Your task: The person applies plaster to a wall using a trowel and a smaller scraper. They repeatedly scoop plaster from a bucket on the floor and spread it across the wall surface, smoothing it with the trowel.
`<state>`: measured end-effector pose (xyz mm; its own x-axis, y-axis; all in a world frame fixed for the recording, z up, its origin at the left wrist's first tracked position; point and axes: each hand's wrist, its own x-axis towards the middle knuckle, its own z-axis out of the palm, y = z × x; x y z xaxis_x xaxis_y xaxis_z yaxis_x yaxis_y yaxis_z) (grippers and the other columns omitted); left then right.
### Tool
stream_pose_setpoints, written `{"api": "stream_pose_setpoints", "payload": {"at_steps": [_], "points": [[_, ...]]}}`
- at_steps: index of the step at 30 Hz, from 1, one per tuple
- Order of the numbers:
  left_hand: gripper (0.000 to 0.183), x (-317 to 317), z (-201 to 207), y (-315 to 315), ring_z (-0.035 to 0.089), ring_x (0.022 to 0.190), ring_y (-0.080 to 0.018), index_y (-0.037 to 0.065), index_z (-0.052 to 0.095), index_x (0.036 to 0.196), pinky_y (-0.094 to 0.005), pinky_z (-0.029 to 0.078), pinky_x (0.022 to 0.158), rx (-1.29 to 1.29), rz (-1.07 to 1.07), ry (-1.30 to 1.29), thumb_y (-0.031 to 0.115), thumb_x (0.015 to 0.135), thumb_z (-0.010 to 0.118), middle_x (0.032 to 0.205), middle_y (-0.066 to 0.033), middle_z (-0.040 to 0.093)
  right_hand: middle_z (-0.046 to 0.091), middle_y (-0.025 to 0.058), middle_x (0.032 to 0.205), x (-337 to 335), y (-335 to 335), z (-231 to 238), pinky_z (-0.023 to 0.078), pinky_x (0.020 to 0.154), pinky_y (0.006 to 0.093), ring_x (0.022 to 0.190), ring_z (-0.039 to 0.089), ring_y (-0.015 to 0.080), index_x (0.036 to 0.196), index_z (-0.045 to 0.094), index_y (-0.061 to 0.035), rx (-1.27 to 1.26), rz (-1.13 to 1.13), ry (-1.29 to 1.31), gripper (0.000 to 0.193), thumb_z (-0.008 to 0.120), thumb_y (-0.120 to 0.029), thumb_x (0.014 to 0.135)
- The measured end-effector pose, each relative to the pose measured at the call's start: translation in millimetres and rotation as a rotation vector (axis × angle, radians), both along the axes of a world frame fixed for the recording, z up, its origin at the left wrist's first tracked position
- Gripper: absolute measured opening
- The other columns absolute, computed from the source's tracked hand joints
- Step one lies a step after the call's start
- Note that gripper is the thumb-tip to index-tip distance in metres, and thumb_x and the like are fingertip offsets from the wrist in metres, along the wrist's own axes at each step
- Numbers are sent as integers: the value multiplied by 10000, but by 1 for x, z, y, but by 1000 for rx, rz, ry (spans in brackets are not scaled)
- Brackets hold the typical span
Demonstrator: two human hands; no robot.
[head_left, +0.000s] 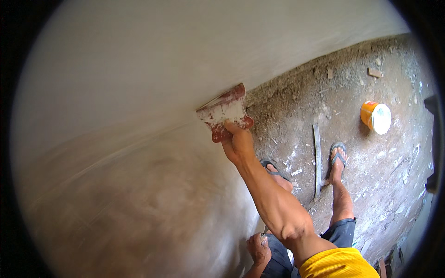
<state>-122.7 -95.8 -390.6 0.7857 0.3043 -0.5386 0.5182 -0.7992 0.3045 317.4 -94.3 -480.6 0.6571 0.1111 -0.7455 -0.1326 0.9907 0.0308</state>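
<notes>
Yellow sleeve (338,265) nearest, the right hand (237,141) reaches up with fingers pinched on a red-stained putty blade (225,112), its long edge flat against the grey wall (139,92) near the floor line, while the left hand (258,248) hangs low, clasping something small.

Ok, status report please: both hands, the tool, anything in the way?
Right hand grips red putty scraper, blade against wall. Left hand low, holds small object, unclear. Nothing blocking scraper.
</notes>
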Motion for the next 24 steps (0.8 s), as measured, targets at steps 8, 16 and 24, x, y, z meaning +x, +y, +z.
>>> {"api": "stream_pose_setpoints", "payload": {"at_steps": [8, 16, 24], "points": [[374, 39, 57, -3, 573, 1081, -417, 97, 618, 1199, -569, 440, 900, 63, 29, -11, 147, 853, 750, 1141, -159, 645, 643, 104, 1287, -2, -19, 161, 551, 1025, 440, 1178, 645, 264, 1344, 553, -37, -21, -4, -158, 350, 558, 47, 1005], [383, 56, 136, 12, 559, 1127, -400, 129, 625, 1215, -566, 442, 923, 60, 81, -153, 172, 861, 765, 1182, -145, 635, 622, 109, 1351, -20, -29, 322, 516, 1108, 458, 1250, 620, 279, 1389, 523, -29, 17, -27, -300, 398, 559, 50, 1001], [386, 38, 209, 18, 562, 1131, -392, 138, 629, 1224, -560, 450, 929, 126, 102, -300, 186, 867, 769, 1195, -140, 635, 648, 102, 1288, -64, -44, 478, 545, 1037, 415, 1172, 649, 247, 1322, 564, -20, 8, -12, -418, 333, 569, 52, 997]]}}
